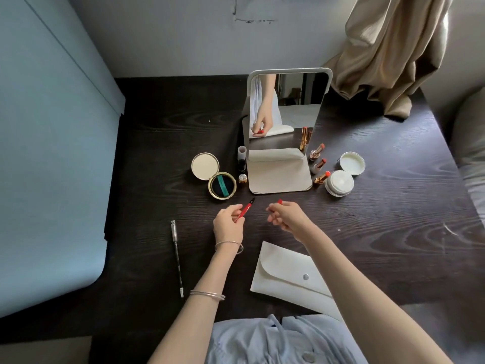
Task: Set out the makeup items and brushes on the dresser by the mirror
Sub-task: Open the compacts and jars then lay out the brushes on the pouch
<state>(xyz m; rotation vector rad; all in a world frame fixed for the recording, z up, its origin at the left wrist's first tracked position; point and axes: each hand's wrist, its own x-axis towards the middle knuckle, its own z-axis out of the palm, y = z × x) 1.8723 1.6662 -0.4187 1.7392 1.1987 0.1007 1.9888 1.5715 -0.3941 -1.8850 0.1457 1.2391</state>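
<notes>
A: We see the left hand pinching a red liner pen, uncapped, its dark tip pointing up and right toward the mirror. Where is the cap?

B: The right hand has its fingers curled round the red cap, just beside the pen tip, the two apart with a small gap between them above the counter.

A: So the pen's long axis runs diagonally, tip toward the cap?

B: Roughly; we judge it aims a little behind the cap. Either hand is equally near. The open compact lies just beyond the left hand, the lipsticks right of the mirror, a long pencil well to the left.
</notes>
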